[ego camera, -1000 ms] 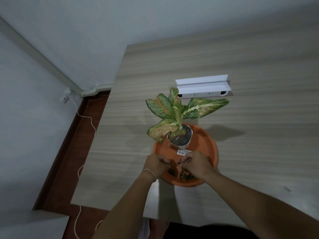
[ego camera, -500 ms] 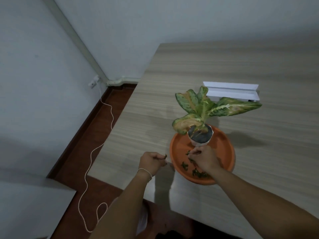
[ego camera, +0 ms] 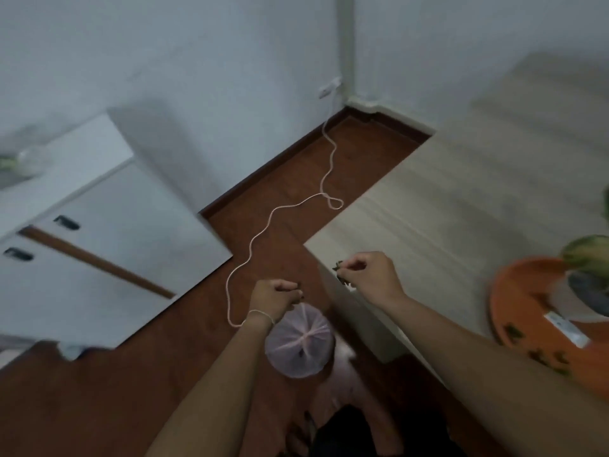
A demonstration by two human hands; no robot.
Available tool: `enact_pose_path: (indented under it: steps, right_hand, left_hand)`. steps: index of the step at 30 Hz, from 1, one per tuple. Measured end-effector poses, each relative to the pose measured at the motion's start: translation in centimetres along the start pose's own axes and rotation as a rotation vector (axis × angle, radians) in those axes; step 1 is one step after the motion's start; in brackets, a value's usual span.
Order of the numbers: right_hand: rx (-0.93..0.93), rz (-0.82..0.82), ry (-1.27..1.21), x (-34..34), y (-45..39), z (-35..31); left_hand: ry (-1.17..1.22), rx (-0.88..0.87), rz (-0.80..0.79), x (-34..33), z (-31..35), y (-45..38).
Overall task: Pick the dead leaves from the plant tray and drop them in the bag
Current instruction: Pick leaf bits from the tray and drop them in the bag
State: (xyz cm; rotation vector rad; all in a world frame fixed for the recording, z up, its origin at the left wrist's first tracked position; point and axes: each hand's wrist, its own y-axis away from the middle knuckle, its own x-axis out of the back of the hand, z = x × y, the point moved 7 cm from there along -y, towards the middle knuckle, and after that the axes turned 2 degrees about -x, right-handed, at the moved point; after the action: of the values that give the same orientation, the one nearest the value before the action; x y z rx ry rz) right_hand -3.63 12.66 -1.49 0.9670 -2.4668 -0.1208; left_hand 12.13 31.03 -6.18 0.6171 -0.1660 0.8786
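Two hands: left hand (ego camera: pixel 275 296) fisted on the gathered neck of one pink bag (ego camera: pixel 299 346), hanging over the floor (ego camera: pixel 99 390). Right hand (ego camera: pixel 369 273) pinches dead leaves (ego camera: pixel 339 267) at the table (ego camera: pixel 461 199) corner. One orange tray (ego camera: pixel 514 305) at right, several leaf bits in it, blurred. One cord (ego camera: pixel 250 249), white cabinet (ego camera: pixel 99 225), white walls.
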Motion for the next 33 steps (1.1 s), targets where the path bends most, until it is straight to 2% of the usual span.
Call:
enact_pose_path:
  steps: [3, 6, 11, 19, 23, 33]
  right_hand:
    - [0.081, -0.116, 0.12, -7.9, -0.2, -2.6]
    - [0.095, -0.24, 0.202, -13.9, -0.1, -3.4]
    - [0.109, -0.325, 0.272, -19.0, -0.4, -3.6]
    - [0.111, -0.382, 0.396, -21.9, -1.5, -1.5]
    - [0.037, -0.412, 0.389, -21.9, -1.6, 0.4]
    - [-0.002, -0.291, 0.316, -16.9, -1.8, 2.4]
  left_hand:
    - [0.053, 0.091, 0.043, 4.8, -3.9, -0.6]
    - [0.041, 0.107, 0.095, 7.9, -6.3, -1.4]
    - [0.007, 0.105, 0.141, 10.3, -8.1, -2.4]
    - [-0.071, 0.058, 0.083, 10.2, -10.0, -4.2]
    - [-0.109, 0.037, 0.033, 10.1, -10.8, -4.4]
    - [-0.138, 0.033, 0.02, 9.3, -9.5, -4.2]
